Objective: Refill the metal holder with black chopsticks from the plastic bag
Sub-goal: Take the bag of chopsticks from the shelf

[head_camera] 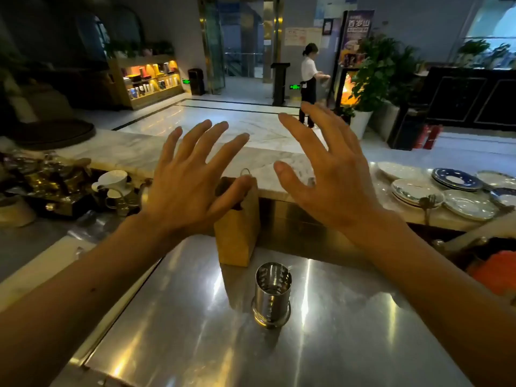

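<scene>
A shiny perforated metal holder (272,296) stands upright on the steel counter (195,344), with nothing visible inside it. Just behind it stands a brown paper bag (237,227) with its top open. No black chopsticks or plastic bag can be seen. My left hand (190,177) hovers above the counter with fingers spread, its thumb near the top of the paper bag. Level with it and to the right, my right hand (326,174) is held up with fingers apart. Neither hand holds anything.
A marble ledge (134,152) runs behind the counter. White cups (113,181) and brass teaware sit at the left. Stacked plates (418,188) lie at the right. An orange cloth (491,272) shows at the right edge. A person in an apron (310,85) stands far off.
</scene>
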{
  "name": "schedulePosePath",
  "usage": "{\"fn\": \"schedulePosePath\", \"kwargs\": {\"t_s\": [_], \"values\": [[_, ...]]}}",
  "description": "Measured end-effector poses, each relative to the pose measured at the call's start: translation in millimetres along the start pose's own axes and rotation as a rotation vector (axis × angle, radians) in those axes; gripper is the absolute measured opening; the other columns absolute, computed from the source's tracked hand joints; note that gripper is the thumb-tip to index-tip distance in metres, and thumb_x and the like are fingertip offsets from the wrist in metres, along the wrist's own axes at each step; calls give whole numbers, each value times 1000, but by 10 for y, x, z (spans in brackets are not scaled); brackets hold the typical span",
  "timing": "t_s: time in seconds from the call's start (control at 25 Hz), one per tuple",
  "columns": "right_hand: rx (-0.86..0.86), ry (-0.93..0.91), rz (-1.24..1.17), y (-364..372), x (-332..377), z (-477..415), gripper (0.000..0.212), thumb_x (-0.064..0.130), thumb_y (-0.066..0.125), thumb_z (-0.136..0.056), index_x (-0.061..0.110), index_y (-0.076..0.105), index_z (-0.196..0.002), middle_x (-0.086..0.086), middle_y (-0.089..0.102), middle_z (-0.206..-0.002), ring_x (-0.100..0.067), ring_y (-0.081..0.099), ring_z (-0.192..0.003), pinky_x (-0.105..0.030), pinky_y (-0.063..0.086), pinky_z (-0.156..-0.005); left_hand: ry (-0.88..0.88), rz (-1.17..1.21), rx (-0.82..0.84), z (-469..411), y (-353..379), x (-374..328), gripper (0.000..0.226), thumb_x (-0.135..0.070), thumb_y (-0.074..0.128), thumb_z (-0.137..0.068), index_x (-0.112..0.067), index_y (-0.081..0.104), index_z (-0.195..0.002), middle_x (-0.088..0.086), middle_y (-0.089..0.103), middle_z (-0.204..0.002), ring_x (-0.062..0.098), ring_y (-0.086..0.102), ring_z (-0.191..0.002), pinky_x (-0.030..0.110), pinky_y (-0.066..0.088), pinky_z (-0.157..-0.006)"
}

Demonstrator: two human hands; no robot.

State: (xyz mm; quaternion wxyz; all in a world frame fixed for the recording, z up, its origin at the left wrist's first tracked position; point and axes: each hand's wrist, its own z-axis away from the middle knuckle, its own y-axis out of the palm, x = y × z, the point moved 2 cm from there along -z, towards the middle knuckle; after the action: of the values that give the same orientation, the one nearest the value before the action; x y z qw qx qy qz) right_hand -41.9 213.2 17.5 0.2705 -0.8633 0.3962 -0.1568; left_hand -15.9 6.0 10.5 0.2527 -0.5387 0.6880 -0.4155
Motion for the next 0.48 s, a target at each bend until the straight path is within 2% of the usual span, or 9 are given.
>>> {"fn": "schedulePosePath", "kwargs": {"t_s": [0.16, 0.32, 0.48], "values": [[46, -98, -116, 229, 465, -115, 58, 50, 46, -92, 20, 42, -141, -16, 44, -146, -34, 37, -137, -46, 27, -112, -83, -57, -70, 443, -192, 326, 68, -65, 18, -93, -28, 34, -147, 13, 38, -153, 34, 30, -143, 59, 21, -114], [91, -193, -190, 533, 1143, -242, 58, 50, 47, -92, 20, 44, -142, -12, 47, -144, -30, 37, -137, -50, 32, -112, -171, -91, -63, 1039, -488, 797, 68, -64, 17, -94, -27, 36, -147, 13, 38, -152, 33, 31, -142, 57, 24, -114], [88, -277, -267, 821, 2069, -391, 54, 50, 47, -93, 21, 48, -139, -12, 48, -143, -30, 39, -135, -49, 33, -111, -275, -170, -57, 1776, -820, 1386, 63, -60, 25, -95, -27, 35, -147, 10, 38, -152, 30, 33, -140, 48, 27, -111]]}}
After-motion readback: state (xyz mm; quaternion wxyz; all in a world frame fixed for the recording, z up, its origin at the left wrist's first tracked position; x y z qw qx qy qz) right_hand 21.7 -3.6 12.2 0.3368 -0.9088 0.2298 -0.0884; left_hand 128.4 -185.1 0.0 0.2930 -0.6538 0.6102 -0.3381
